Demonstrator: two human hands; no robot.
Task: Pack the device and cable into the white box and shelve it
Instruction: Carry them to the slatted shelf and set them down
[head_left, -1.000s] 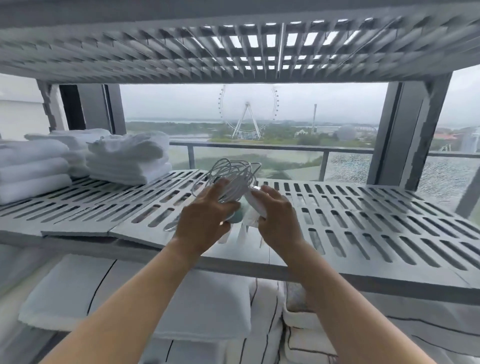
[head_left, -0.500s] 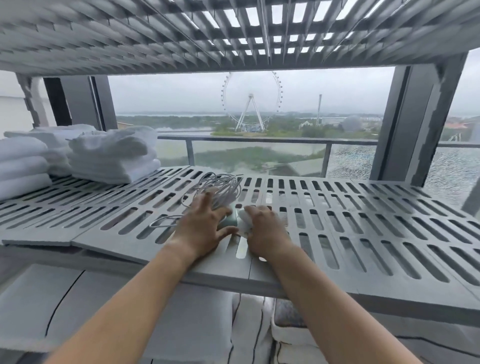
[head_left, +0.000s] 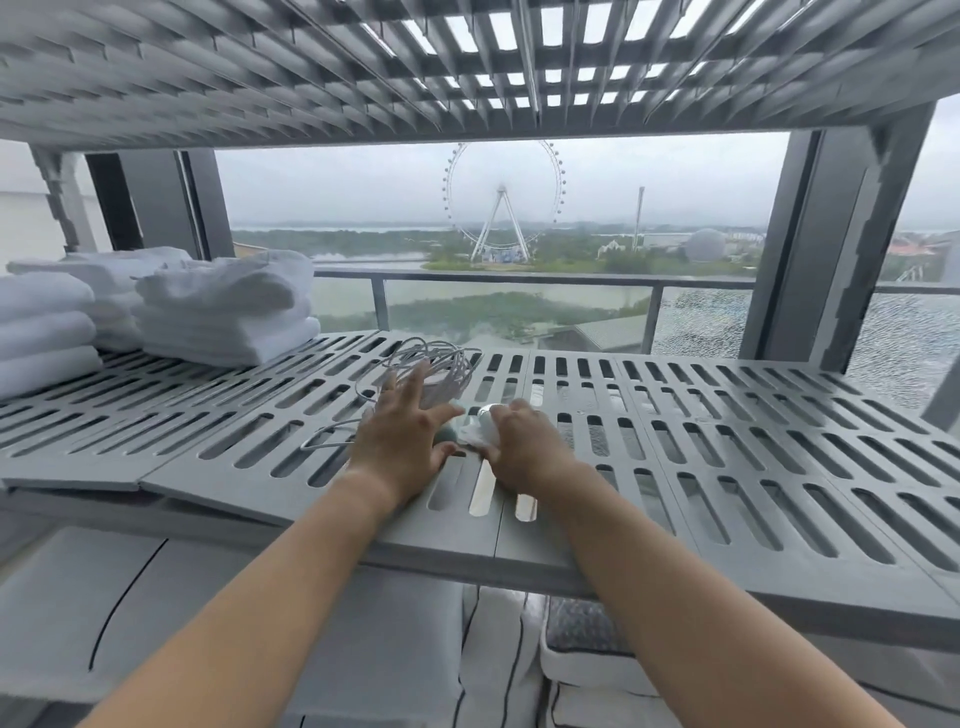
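Note:
A loose coil of white cable (head_left: 444, 362) lies on the grey slotted shelf (head_left: 727, 447), with one loop trailing left toward the shelf's front. My left hand (head_left: 402, 444) rests flat over the coil's near side, fingers spread. My right hand (head_left: 524, 449) is curled around a small white device (head_left: 480, 427) that sits on the shelf. A pale green part (head_left: 448, 432) shows between the two hands. No white box is in view.
Stacks of folded white towels (head_left: 223, 312) fill the shelf's left end. Another slotted shelf (head_left: 363, 67) hangs close overhead. Folded bedding (head_left: 363, 649) lies on the level below. A grey post (head_left: 826, 244) stands at the back right, in front of the window.
Both hands have come down from mid-air to the shelf with the cable and device. The coil now lies on the slats and my left fingers have spread apart.

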